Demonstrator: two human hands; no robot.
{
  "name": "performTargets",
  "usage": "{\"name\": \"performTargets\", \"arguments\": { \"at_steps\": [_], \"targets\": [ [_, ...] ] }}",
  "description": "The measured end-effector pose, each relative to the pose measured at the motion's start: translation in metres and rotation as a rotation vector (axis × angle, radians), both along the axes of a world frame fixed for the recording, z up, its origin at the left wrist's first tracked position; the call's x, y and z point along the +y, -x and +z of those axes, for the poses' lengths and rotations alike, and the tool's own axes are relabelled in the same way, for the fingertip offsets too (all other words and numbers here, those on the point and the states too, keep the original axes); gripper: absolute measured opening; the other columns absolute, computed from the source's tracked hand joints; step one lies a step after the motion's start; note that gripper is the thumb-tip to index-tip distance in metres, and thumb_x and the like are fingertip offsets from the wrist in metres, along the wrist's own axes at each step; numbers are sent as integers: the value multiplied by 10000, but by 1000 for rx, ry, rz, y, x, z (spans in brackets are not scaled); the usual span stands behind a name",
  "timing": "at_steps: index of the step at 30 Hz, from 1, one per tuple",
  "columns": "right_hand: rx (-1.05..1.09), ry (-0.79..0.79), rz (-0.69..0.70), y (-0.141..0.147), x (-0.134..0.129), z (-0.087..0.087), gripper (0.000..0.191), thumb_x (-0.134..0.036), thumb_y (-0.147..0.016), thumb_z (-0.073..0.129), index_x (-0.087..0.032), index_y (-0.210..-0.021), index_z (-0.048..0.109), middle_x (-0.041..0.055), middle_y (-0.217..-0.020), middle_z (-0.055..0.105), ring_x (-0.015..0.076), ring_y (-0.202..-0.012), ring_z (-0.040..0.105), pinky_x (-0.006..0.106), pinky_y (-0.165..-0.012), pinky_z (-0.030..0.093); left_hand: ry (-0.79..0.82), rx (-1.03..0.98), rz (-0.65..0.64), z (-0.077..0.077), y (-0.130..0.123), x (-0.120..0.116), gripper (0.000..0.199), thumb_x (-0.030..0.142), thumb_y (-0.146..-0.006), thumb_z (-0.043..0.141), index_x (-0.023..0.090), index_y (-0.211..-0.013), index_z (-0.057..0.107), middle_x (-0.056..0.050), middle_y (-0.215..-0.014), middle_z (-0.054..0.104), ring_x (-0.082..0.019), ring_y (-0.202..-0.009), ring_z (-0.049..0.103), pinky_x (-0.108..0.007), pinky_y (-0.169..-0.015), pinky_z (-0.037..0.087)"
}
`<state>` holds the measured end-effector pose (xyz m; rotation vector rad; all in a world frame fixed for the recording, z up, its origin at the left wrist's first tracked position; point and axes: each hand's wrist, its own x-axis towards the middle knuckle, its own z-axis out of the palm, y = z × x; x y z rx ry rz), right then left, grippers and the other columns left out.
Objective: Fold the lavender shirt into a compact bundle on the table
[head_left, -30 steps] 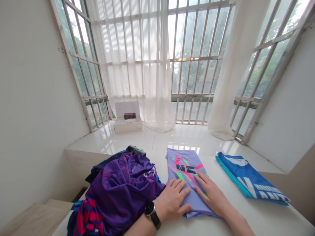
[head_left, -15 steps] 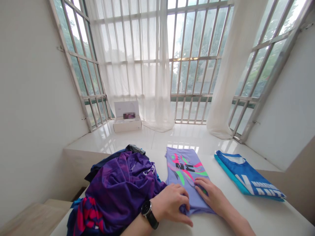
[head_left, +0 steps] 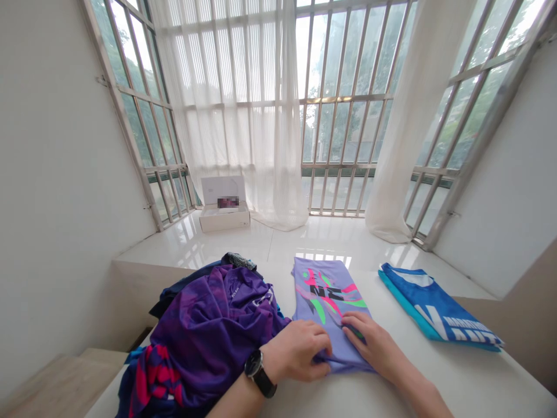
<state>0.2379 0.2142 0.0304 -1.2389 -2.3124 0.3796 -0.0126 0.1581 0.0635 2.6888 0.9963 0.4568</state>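
A lavender T-shirt point(head_left: 324, 273) with pink, green and black print lies folded into a long strip in front of me. At its near left corner, my left hand point(head_left: 302, 351), with a black-strapped watch on the wrist, has thumb and fingers closed on the fabric. My right hand point(head_left: 365, 339) lies flat over the shirt's near right part, fingers stretched across the print. Just left of the left hand sits a crumpled heap of clothes, topped by a purple shirt point(head_left: 213, 331). Part of the lavender shirt is hidden beneath both hands.
To the right, a folded blue shirt point(head_left: 439, 305) with white lettering rests on a teal garment point(head_left: 409, 316). An open white box point(head_left: 224, 219) stands on the sill at the back left. Behind are sheer curtains point(head_left: 278, 145) and barred windows.
My left thumb has drawn in toward the fingers, closing on the near left corner of the lavender shirt. The right hand has stayed almost still on the shirt.
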Motion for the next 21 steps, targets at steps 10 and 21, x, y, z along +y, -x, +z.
{"name": "performTargets", "arguments": {
  "at_steps": [10,21],
  "targets": [
    [-15,40,46,9,-8,11,305,-410,-990,431,-281,-1031,705,56,-1115,721,212,-1021,681,341,-911,540,4,206,173,9,19,5,171,221,-815,630,234,-986,618,-29,-1014,671,-228,-934,652,-323,-825,511],
    [-63,49,143,44,-33,26,307,-504,-853,649,-283,-1066,664,65,-1060,710,270,-970,654,369,-837,515,-149,60,410,9,3,7,117,142,-920,539,208,-965,625,-27,-878,710,-210,-800,695,-284,-690,521]
  ]
}}
